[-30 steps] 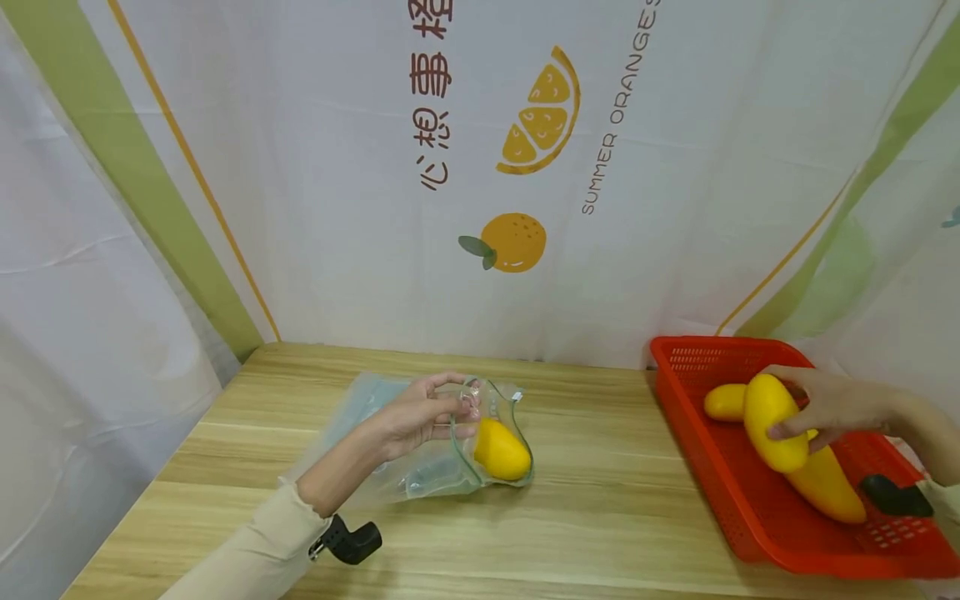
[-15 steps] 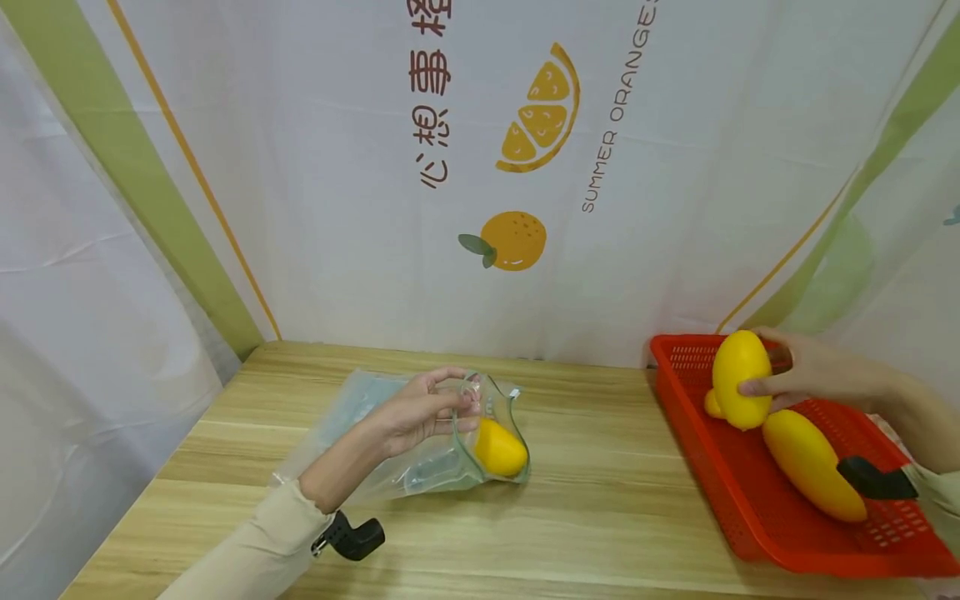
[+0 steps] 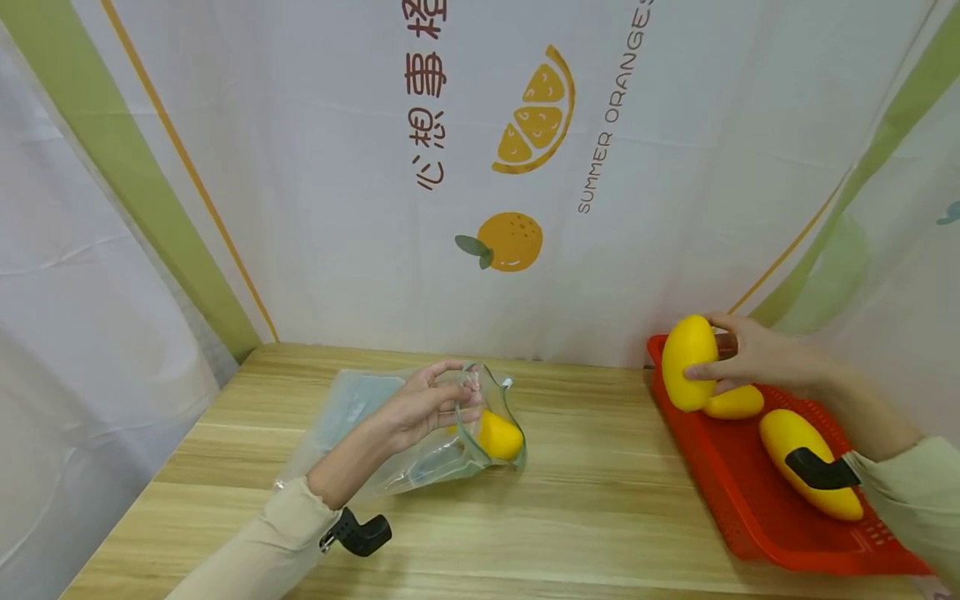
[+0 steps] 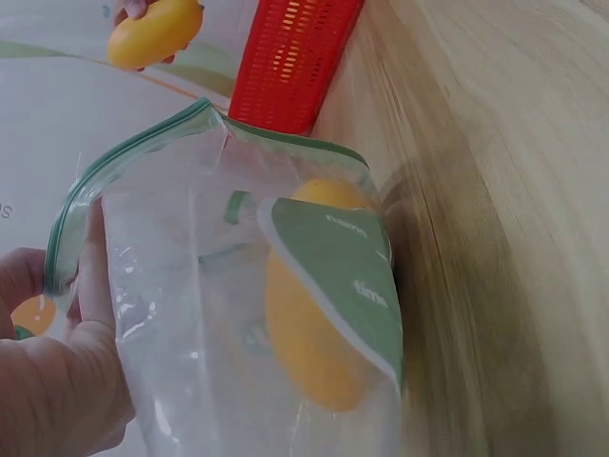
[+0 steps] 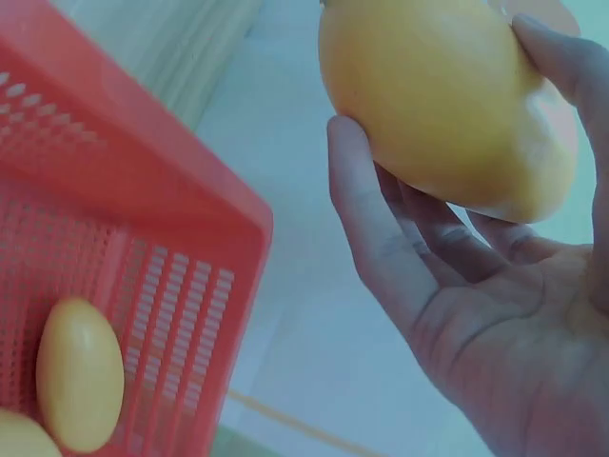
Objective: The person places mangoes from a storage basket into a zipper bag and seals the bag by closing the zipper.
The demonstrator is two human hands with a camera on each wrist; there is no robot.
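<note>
My left hand (image 3: 411, 410) pinches the rim of a clear zip bag (image 3: 369, 398), whose mouth gapes to the right. Inside the bag lies a yellow mango (image 3: 501, 435), partly covered by a green printed label (image 4: 328, 262) in the left wrist view. Over at the right, my right hand (image 3: 776, 360) grips another mango (image 3: 688, 367) above the back left rim of the red basket (image 3: 738, 533). In the right wrist view, thumb and fingers curl round this mango (image 5: 438, 95), which is clear of the basket.
Two more mangoes lie in the basket, one near its back (image 3: 737, 403) and one nearer the front (image 3: 795, 437). A printed white curtain (image 3: 337, 208) hangs behind the wooden table (image 3: 600, 500). Black wrist mounts (image 3: 363, 536) stick out from the sleeves.
My right hand has lifted the mango up and leftward, from over the basket's middle to its back left rim. The left hand still holds the bag, its mouth shifting slightly.
</note>
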